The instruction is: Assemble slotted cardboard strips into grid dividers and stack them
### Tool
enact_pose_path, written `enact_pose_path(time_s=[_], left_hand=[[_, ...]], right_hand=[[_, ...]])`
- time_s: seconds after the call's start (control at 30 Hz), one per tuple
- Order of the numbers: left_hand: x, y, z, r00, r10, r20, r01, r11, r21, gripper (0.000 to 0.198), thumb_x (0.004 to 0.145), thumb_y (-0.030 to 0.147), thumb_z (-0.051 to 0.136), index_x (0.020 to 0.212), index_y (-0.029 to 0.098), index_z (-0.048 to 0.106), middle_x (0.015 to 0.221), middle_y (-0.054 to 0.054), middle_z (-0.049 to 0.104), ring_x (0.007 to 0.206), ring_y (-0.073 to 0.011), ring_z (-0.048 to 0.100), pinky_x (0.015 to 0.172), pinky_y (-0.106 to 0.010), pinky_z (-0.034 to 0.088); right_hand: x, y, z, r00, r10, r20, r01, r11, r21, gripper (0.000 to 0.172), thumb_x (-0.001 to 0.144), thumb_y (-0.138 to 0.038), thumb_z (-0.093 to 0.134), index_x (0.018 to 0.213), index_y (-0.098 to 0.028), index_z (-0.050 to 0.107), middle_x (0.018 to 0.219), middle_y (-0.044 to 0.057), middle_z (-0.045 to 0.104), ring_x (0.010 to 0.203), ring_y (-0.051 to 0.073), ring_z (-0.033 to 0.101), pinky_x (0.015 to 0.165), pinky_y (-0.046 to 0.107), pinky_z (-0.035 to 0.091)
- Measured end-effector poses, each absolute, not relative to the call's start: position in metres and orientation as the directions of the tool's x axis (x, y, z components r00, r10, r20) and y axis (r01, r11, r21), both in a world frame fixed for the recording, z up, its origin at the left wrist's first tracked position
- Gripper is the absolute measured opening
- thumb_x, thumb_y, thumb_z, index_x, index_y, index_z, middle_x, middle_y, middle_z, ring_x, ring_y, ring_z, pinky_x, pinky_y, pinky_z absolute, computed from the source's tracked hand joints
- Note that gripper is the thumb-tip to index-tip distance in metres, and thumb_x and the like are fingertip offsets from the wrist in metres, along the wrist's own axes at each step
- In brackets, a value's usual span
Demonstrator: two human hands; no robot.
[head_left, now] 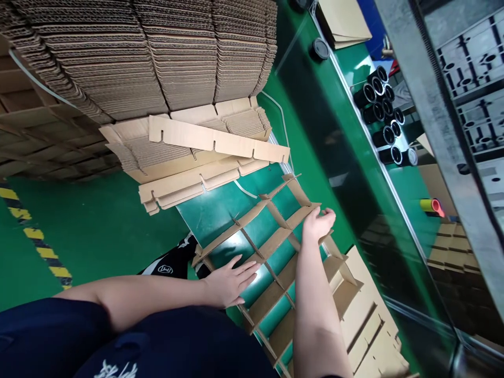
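A cardboard divider grid (275, 241) of interlocked strips lies on the green tabletop (212, 210) in front of me. My left hand (232, 282) rests at the grid's near left side, its fingers spread over the strips and holding nothing. At the grid's right side, my right hand (318, 223) is against the end of a cross strip, fingers curled; whether it pinches the strip is hard to make out. Beyond the grid, a loose notched strip (220, 143) lies slantwise on a pile of notched strips (177, 184).
A tall stack of folded cardboard (177, 52) stands at the upper left. More cardboard pieces (370, 315) lie at the lower right. Across a dark conveyor strip, several black cups (384, 136) and an orange-yellow roll (431, 206) sit beside a metal frame (444, 105).
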State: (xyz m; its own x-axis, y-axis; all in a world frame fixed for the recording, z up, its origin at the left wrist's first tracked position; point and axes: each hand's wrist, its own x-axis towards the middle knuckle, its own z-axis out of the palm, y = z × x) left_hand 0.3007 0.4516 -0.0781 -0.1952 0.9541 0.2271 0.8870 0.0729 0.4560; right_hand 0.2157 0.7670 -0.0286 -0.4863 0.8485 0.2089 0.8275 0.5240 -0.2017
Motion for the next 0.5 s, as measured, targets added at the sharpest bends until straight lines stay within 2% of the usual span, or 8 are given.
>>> enact_pose_path(time_s=[0.07,0.17,0.3,0.4,0.5], left_hand=[[0.302,0.452,-0.078,-0.202,0.957,0.209,0.891,0.091,0.445,0.064,0.09,0.051,0.037,0.141,0.012,0.037,0.153,-0.012,0.02,0.143,-0.0268,0.005,0.112,-0.051,0.019],[0.305,0.455,-0.08,-0.216,0.961,0.171,0.896,0.126,0.426,0.066,0.089,0.053,0.038,0.142,0.013,0.035,0.154,-0.011,0.017,0.143,-0.0287,0.003,0.111,-0.054,0.018],[0.31,0.456,-0.085,-0.227,0.961,0.157,0.895,0.143,0.422,0.069,0.087,0.057,0.041,0.142,0.016,0.036,0.154,-0.01,0.017,0.143,-0.0322,0.003,0.11,-0.058,0.017],[0.305,0.454,-0.08,-0.206,0.963,0.175,0.895,0.112,0.432,0.068,0.088,0.058,0.037,0.143,0.018,0.034,0.154,-0.01,0.019,0.142,-0.0319,0.007,0.109,-0.059,0.015],[0.282,0.453,-0.063,-0.215,0.952,0.216,0.883,0.095,0.459,0.064,0.09,0.055,0.037,0.145,0.023,0.029,0.153,-0.011,0.021,0.142,-0.0295,0.013,0.11,-0.055,0.014]], right_hand=[[0.214,0.765,-0.03,-0.636,0.734,0.239,0.742,0.667,-0.073,0.057,0.093,-0.044,0.023,0.138,-0.011,0.031,0.143,0.02,0.035,0.134,0.027,0.029,0.102,0.044,0.031],[0.209,0.762,-0.035,-0.752,0.654,0.083,0.658,0.753,0.026,0.061,0.094,-0.045,0.018,0.145,-0.012,0.023,0.151,0.018,0.022,0.14,0.026,0.014,0.106,0.05,0.025],[0.21,0.757,-0.032,-0.733,0.68,0.031,0.68,0.732,0.022,0.062,0.094,-0.046,0.018,0.146,-0.013,0.021,0.152,0.016,0.021,0.142,0.025,0.011,0.105,0.052,0.025],[0.243,0.746,-0.017,-0.686,0.715,0.137,0.718,0.695,-0.035,0.061,0.093,-0.045,0.016,0.146,-0.015,0.023,0.151,0.014,0.024,0.141,0.025,0.013,0.104,0.054,0.028],[0.322,0.73,0.002,-0.576,0.784,0.231,0.802,0.597,-0.027,0.063,0.091,-0.047,0.019,0.146,-0.018,0.024,0.15,0.015,0.025,0.141,0.029,0.014,0.103,0.058,0.029]])
